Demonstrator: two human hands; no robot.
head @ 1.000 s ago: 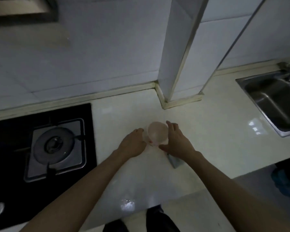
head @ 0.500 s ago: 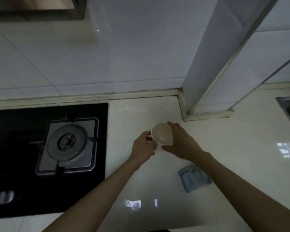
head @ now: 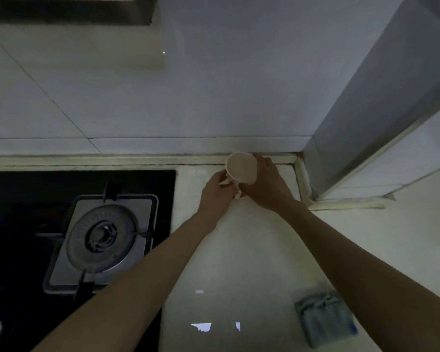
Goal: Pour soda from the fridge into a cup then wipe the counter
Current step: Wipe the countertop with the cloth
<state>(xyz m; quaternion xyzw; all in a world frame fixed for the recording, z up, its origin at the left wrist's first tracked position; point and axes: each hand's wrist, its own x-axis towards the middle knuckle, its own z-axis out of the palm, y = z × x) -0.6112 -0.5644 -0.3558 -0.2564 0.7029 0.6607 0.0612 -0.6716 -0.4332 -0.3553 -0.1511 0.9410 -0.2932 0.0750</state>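
Note:
A pale pinkish cup (head: 241,166) sits far back on the cream counter (head: 239,250), close to the wall's edge strip. My right hand (head: 264,185) wraps its right side and my left hand (head: 217,193) grips its left side near the handle. The cup's mouth faces the camera and looks empty inside. A folded blue-grey cloth (head: 325,320) lies on the counter near the front, under my right forearm. No soda or fridge is in view.
A black gas hob (head: 61,237) with a steel burner fills the left. A tiled wall runs behind, and a square pillar (head: 366,123) juts out at the right. A range hood (head: 69,8) hangs top left.
Both hands have carried the cup away from me, from mid-counter to the back edge by the wall. The cloth stayed where it was and now lies uncovered.

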